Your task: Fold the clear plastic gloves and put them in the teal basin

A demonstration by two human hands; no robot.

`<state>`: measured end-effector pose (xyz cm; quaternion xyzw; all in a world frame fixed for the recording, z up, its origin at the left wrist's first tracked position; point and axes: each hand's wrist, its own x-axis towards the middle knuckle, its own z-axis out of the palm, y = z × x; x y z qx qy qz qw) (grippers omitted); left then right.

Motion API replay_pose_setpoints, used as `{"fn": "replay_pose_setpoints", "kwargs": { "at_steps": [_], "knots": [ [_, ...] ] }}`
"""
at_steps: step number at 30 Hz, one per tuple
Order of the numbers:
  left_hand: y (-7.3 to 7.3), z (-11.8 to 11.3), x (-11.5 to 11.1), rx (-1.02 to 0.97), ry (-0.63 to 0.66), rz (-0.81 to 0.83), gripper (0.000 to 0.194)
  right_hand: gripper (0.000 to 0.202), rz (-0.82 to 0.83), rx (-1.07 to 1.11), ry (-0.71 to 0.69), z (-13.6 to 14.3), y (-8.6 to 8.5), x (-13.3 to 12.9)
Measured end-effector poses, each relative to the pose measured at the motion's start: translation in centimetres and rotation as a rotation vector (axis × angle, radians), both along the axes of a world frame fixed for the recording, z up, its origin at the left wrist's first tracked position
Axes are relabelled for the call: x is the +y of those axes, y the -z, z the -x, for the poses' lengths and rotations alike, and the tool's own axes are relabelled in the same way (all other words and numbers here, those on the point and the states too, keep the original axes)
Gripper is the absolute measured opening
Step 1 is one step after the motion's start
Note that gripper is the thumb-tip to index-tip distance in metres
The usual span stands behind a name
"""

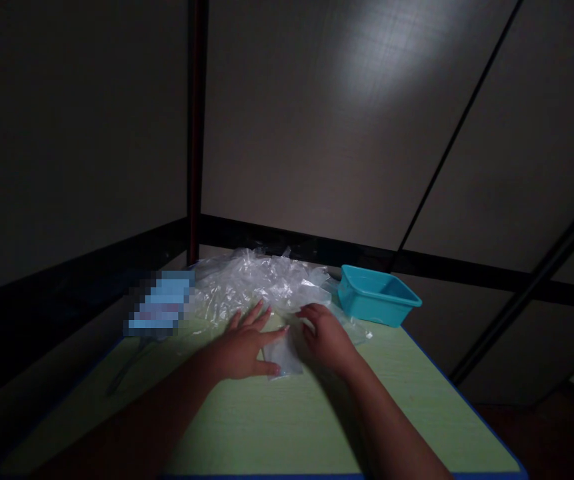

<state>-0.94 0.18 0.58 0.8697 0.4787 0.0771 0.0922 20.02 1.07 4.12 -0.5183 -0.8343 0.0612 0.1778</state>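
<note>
A small clear plastic bag (285,355) lies flat on the light green table (267,427). My left hand (247,347) rests at its left side with fingers spread, the thumb and a fingertip touching the bag. Just right of the bag is my right hand (327,339), its fingers curled inward over the bag's upper right; whether they pinch anything is too dark to tell. Beyond both hands spreads a heap of crumpled clear plastic bags (261,277).
A turquoise plastic basket (379,297) stands at the table's back right. At the back left is a blurred-out, light blue flat object (163,303), with a dark cord-like strip below it. Dark panelled walls close off the back.
</note>
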Motion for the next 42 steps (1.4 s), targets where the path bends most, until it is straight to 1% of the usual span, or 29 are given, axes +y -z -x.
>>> {"fn": "replay_pose_setpoints", "kwargs": {
  "at_steps": [1,2,4,6,7,8,12,13,15,17,20,25,29,32,37,40,42],
  "knots": [
    [0.0,0.0,0.0,0.0,0.004,0.002,0.081,0.031,-0.008,0.084,0.054,0.0,-0.1,0.2],
    [0.0,0.0,-0.1,-0.001,0.006,0.003,0.085,0.028,0.029,0.159,0.107,0.0,-0.1,0.4],
    [0.0,-0.1,-0.1,-0.001,0.006,0.004,0.093,0.024,0.185,0.256,0.173,-0.2,0.1,0.7],
    [0.0,-0.2,-0.2,-0.003,0.0,-0.004,0.098,0.023,0.352,0.292,0.173,-0.3,0.4,0.9],
    [-0.1,-0.2,-0.2,-0.01,-0.002,-0.012,0.097,0.023,0.411,0.296,0.162,-0.4,0.5,0.9],
    [-0.2,-0.3,-0.2,-0.022,-0.004,-0.025,0.093,0.023,0.454,0.295,0.155,-0.4,0.6,0.9],
    [-0.7,-0.3,-0.3,-0.069,0.002,-0.085,0.061,0.023,0.615,0.302,0.158,-0.4,0.7,0.7],
    [-0.7,-0.3,-0.3,-0.067,0.017,-0.087,0.058,0.024,0.643,0.301,0.159,-0.4,0.8,0.6],
    [-0.7,-0.2,-0.3,-0.047,0.055,-0.07,0.06,0.026,0.691,0.299,0.157,-0.4,0.9,0.6],
    [-0.5,-0.2,-0.2,-0.027,0.076,-0.047,0.066,0.027,0.733,0.302,0.153,-0.5,1.0,0.7],
    [-0.3,-0.3,-0.2,-0.017,0.076,-0.028,0.071,0.027,0.777,0.307,0.135,-0.5,1.2,0.8],
    [-0.2,-0.5,-0.1,-0.015,0.06,-0.007,0.08,0.019,0.818,0.357,0.118,-0.3,1.1,0.7],
    [0.1,-0.5,0.0,-0.013,0.041,-0.001,0.093,0.018,0.809,0.413,0.141,0.0,1.0,0.7],
    [0.2,-0.5,0.0,-0.014,0.038,-0.009,0.096,0.02,0.816,0.437,0.123,0.1,1.3,0.9],
    [0.2,-0.6,-0.1,-0.004,0.023,-0.007,0.101,0.025,0.871,0.342,0.061,-0.1,1.7,1.1],
    [0.0,-0.6,-0.2,-0.005,0.022,0.001,0.102,0.025,0.9,0.294,0.048,-0.2,1.5,0.9],
    [-0.1,-0.6,-0.3,-0.005,0.022,0.0,0.101,0.03,0.912,0.253,0.029,-0.1,1.1,0.6]
  ]
}}
